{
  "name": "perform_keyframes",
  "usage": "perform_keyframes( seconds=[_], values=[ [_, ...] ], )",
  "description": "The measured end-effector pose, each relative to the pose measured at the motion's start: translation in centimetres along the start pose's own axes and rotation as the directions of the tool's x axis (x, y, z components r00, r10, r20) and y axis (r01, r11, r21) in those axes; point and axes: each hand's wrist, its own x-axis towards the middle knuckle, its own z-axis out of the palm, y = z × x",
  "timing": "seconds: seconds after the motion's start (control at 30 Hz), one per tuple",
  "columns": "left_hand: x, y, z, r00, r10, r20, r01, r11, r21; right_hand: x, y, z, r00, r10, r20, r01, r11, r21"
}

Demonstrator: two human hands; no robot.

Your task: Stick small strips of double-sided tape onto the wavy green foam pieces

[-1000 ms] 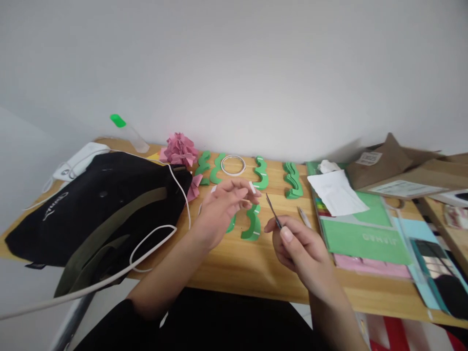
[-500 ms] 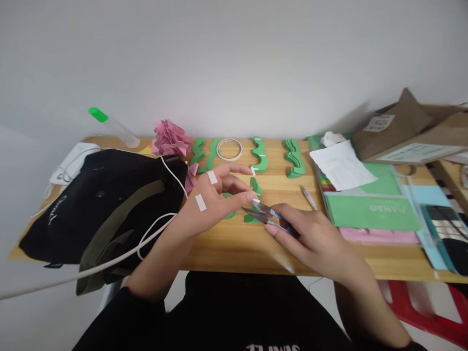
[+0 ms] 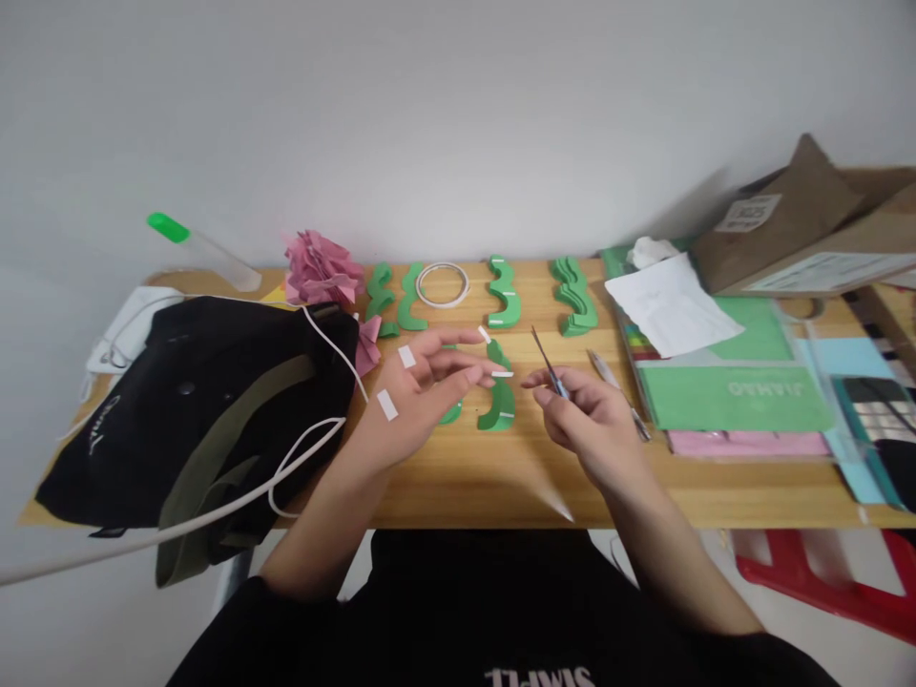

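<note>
My left hand point(image 3: 419, 391) hovers over the wooden table point(image 3: 501, 477) with its fingers partly spread; small white tape pieces stick to its back and fingertips, and one strip point(image 3: 502, 374) hangs from a fingertip. Just beneath it lies a wavy green paper cutout point(image 3: 499, 405). My right hand point(image 3: 587, 415) is closed around small snips point(image 3: 550, 367), blades pointing up and away. The two hands are a short gap apart.
More green wavy cutouts point(image 3: 573, 296) and a tape roll point(image 3: 442, 284) lie along the back. A pink paper flower point(image 3: 319, 269) and a black bag point(image 3: 186, 401) with a white cable sit at left. Coloured paper packs point(image 3: 730, 396), a pen point(image 3: 615, 382) and brown boxes point(image 3: 808, 229) are at right.
The snips had been at my left fingertips cutting tape; my right hand has now drawn back and tilted the blades upward. A cut strip stays on my left fingertip.
</note>
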Motion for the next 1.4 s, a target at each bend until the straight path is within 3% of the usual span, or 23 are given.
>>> perform_keyframes(
  seconds=[0.17, 0.4, 0.57, 0.7, 0.8, 0.87, 0.93, 1.0, 1.07, 1.2, 1.4],
  values=[
    [-0.2, -0.8, 0.7, 0.999, -0.048, -0.009, 0.047, 0.996, -0.072, 0.3, 1.0, 1.9, 0.991, 0.128, -0.047, -0.107, 0.945, 0.309],
    [-0.6, -2.3, 0.8, 0.994, -0.099, -0.036, 0.099, 0.995, -0.018, 0.8, 1.9, 2.0, 0.974, 0.158, -0.161, -0.125, 0.973, 0.195],
    [-0.6, -2.8, 0.8, 0.998, -0.068, -0.018, 0.069, 0.995, 0.066, 1.2, 2.0, 2.0, 0.979, 0.162, -0.123, -0.132, 0.967, 0.219],
    [-0.6, -3.0, 0.3, 0.995, 0.086, -0.058, -0.067, 0.960, 0.273, 1.3, 1.6, 1.6, 0.977, 0.186, -0.104, -0.160, 0.962, 0.221],
    [-1.0, -3.7, -0.1, 0.946, 0.297, -0.128, -0.194, 0.837, 0.511, 1.4, 1.7, 0.8, 0.965, 0.207, -0.163, -0.162, 0.953, 0.255],
    [-1.7, -4.7, 0.0, 0.924, 0.377, -0.061, -0.246, 0.708, 0.662, 1.4, 1.9, 0.1, 0.948, 0.219, -0.233, -0.149, 0.947, 0.285],
    [-2.6, -6.1, 0.2, 0.914, 0.380, 0.145, -0.357, 0.581, 0.731, 1.3, 2.2, -0.5, 0.926, 0.238, -0.292, -0.142, 0.938, 0.316],
    [-3.6, -7.7, 0.6, 0.843, 0.401, 0.359, -0.521, 0.442, 0.730, 1.2, 2.5, -0.9, 0.911, 0.254, -0.326, -0.137, 0.930, 0.340],
    [-4.4, -9.2, 0.9, 0.788, 0.402, 0.467, -0.599, 0.326, 0.731, 1.0, 2.8, -1.1, 0.904, 0.259, -0.340, -0.138, 0.930, 0.341],
    [-5.1, -11.1, 0.8, 0.761, 0.318, 0.566, -0.644, 0.259, 0.720, 0.7, 3.6, -1.3, 0.894, 0.273, -0.357, -0.164, 0.938, 0.306],
    [-5.3, -11.3, 0.5, 0.758, 0.230, 0.610, -0.651, 0.219, 0.727, 0.5, 4.4, -1.8, 0.870, 0.296, -0.394, -0.172, 0.932, 0.320]
  ],
)
